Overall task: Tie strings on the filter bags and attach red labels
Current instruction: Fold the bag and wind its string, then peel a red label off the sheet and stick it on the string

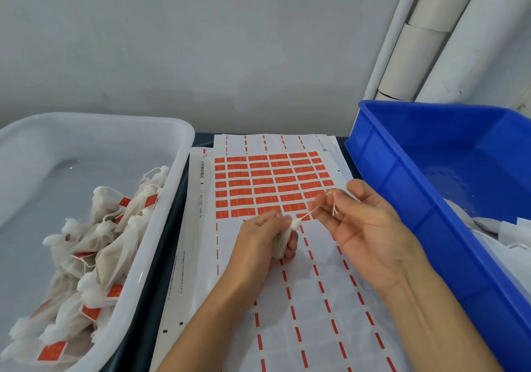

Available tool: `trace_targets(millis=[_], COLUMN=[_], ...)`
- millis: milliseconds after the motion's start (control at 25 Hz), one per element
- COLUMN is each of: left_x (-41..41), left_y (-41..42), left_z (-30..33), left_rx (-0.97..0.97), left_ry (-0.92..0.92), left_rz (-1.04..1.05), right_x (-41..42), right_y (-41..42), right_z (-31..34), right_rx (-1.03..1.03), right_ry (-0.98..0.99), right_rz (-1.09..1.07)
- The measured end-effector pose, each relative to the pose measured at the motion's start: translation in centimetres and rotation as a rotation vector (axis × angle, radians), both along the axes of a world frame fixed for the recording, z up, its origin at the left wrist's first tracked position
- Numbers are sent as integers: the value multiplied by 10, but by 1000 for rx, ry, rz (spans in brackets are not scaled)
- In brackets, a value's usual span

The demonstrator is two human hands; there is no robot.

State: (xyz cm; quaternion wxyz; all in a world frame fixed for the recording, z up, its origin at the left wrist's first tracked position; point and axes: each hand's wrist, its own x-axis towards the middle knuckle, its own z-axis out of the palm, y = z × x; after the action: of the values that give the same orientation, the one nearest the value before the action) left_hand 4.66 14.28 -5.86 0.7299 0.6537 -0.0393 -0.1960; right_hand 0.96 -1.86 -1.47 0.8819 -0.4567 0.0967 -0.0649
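My left hand (260,241) is closed around a small white filter bag (283,242), whose gathered neck (296,223) sticks out by the thumb. A thin white string (309,214) runs taut from that neck up to my right hand (365,228), which pinches the string's end between thumb and fingers; a short loose end (334,209) hangs below the pinch. Both hands hover over a sheet of red labels (273,182), with rows of red stickers left on its far half and only bare backing near me.
A white tub (184,153) on the left holds several tied filter bags with red labels (94,242). A blue crate (402,176) on the right holds white bags (505,233) in its near corner. White pipes (425,35) rise behind the crate. More label sheets lie stacked underneath.
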Motion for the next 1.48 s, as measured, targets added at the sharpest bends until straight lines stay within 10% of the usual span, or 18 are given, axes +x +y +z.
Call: trace_targets(millis=[680,1160,1480], left_x=[-3,-1,5], left_y=[1,10,12], left_z=[1,7,8], left_rx=[170,54,-102], left_ry=[-287,-252,-131], left_rz=[-49,-34,248], right_x=[0,14,24], right_y=[-4,-17,37], right_z=[2,5,-56], right_rx=[28,-439,-1794], right_ry=[48,160,438], right_rz=[-58,16,-246])
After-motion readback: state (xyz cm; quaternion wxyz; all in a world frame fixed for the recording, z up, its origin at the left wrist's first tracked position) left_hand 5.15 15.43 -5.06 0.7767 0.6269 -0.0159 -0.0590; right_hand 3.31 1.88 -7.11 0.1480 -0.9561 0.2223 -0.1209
